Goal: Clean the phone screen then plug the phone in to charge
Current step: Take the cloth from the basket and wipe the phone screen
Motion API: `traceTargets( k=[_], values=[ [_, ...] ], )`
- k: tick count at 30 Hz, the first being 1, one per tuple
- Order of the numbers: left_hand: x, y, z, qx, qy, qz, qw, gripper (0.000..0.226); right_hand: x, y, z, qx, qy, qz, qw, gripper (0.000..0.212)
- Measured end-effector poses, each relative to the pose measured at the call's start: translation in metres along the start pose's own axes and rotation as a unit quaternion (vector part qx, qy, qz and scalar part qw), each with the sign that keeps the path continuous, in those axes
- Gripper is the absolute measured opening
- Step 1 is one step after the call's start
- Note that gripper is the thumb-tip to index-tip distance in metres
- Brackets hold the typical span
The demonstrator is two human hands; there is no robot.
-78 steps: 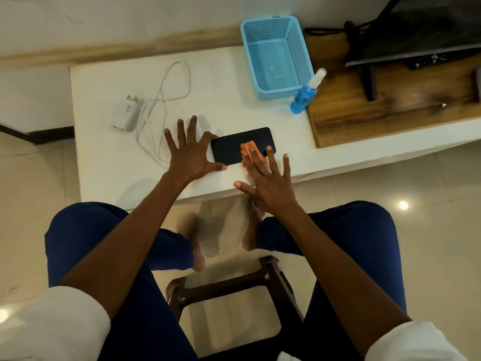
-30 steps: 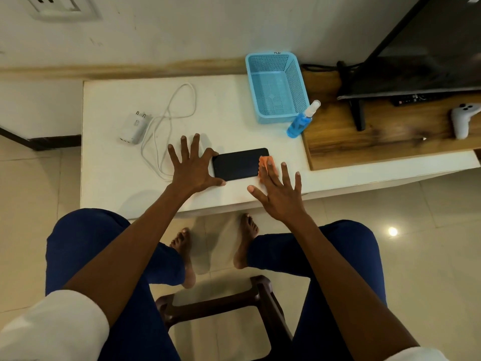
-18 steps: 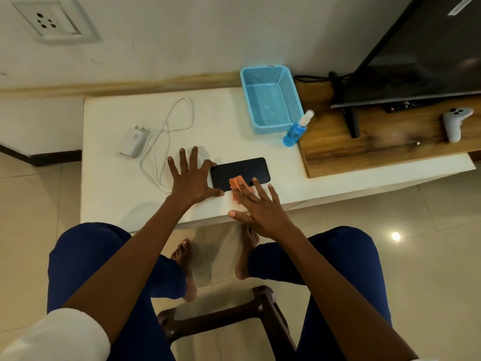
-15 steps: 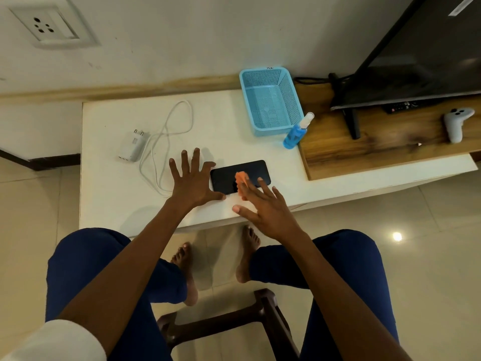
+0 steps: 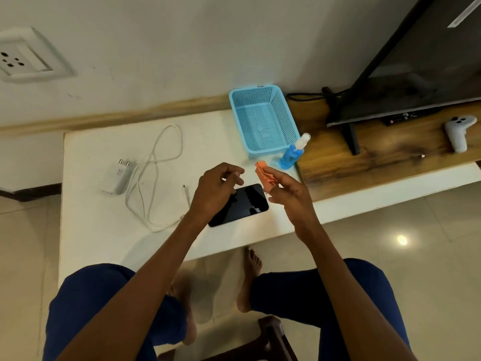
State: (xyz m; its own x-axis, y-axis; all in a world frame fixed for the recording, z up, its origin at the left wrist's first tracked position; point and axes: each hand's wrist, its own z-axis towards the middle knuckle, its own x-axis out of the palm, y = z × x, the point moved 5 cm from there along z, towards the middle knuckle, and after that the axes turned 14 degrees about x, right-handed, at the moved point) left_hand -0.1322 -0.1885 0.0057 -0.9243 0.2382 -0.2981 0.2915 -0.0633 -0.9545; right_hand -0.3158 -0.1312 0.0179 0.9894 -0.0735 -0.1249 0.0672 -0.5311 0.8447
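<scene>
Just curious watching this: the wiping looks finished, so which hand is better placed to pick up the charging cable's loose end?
Probably the left hand. It holds nothing and hangs close to the cable's plug end on the table. The right hand is busy pinching the orange cloth and sits farther away, beyond the phone.

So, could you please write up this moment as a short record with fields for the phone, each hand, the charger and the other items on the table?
Phone: black slab phone lying flat on the white table, screen up
Right hand: raised above the table, pinching a crumpled orange cloth
Left hand: loosely curled over the phone's left end, holding nothing
Charger: white plug adapter with looped white cable, unplugged, left of the phone
Wall socket: nothing plugged in
Other: blue spray bottle standing beside the blue mesh basket
</scene>
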Motion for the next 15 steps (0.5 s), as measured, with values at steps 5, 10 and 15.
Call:
traceTargets(
  k=[5,10,15],
  values=[
    [0.017,0.003,0.019,-0.024,0.04,-0.091,0.995,0.019,-0.005,-0.009,0.012,0.039,0.046,0.129,0.99,0.037],
    [0.033,0.013,0.021,-0.068,0.076,-0.136,0.985,0.015,-0.01,-0.025,0.022,0.079,-0.002,0.128,0.989,0.037],
    [0.037,0.017,0.023,-0.093,0.079,-0.127,0.984,0.015,-0.013,-0.029,0.023,0.098,-0.039,0.122,0.987,0.034]
  ],
)
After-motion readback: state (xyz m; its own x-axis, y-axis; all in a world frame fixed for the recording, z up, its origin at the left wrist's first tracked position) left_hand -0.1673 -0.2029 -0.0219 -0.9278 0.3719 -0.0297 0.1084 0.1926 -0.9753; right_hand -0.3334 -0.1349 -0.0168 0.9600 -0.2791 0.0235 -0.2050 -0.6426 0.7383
